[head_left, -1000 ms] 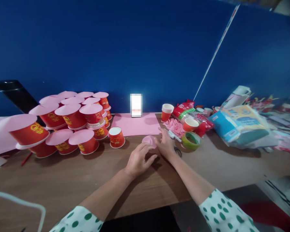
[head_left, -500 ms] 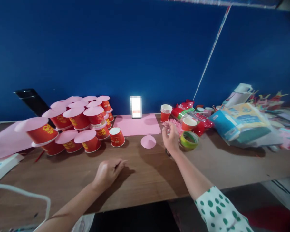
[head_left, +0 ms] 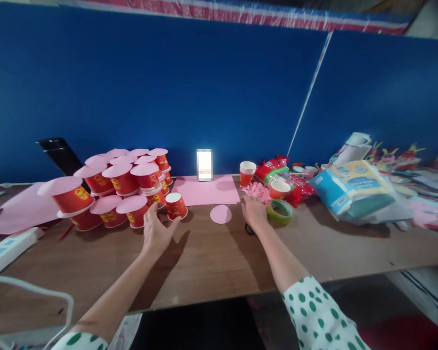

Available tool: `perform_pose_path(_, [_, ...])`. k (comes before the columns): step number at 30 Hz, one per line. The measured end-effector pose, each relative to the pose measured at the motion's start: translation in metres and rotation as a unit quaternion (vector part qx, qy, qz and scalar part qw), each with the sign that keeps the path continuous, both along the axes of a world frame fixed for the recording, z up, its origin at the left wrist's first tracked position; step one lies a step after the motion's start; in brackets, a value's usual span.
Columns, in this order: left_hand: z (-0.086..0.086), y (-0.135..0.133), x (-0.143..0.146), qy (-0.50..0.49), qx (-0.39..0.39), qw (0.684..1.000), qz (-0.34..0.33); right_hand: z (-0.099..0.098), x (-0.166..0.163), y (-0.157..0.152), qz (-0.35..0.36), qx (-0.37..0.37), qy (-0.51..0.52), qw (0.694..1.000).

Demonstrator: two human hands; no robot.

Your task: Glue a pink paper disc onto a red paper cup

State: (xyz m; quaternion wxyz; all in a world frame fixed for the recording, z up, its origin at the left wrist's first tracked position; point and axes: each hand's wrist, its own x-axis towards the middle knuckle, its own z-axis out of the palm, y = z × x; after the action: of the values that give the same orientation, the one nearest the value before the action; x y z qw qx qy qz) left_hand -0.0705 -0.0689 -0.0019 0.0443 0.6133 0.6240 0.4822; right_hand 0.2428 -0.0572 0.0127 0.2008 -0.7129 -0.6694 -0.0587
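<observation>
My left hand is open, thumb and fingers apart, just left of and in front of a red paper cup with gold print that stands bottom-up. My right hand is low over the table beside pink paper scraps and a yellow-green roll of tape. Its fingers are mostly hidden behind the back of the hand. A dark ring-shaped handle shows under its wrist. Between the hands lies a round pink paper piece. Stacked red cups topped with pink paper cones stand left.
Pink paper sheets lie before a lit phone at the blue wall. Nested cups, a single cup, red packets and a blue-yellow package are on the right. A power strip and its cable lie left.
My left hand has moved forward to the bottom-up cup and spread its fingers. My right hand has come down toward the table. The pink piece looked cone-shaped before and looks flatter now.
</observation>
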Motion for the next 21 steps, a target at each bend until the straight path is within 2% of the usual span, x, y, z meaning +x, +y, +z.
perform_pose_path(7, [0.01, 0.023, 0.01, -0.044, -0.073, 0.996, 0.013, 0.004, -0.005, -0.004, 0.016, 0.005, -0.008, 1.0])
perform_pose_path(16, [0.01, 0.031, 0.015, -0.021, -0.146, 0.988, 0.036, 0.007, -0.035, -0.018, 0.149, 0.009, -0.038, 0.988])
perform_pose_path(21, [0.009, 0.034, 0.012, -0.005, -0.168, 0.985, 0.028, 0.01, -0.033, -0.018, 0.144, -0.001, -0.041, 0.989])
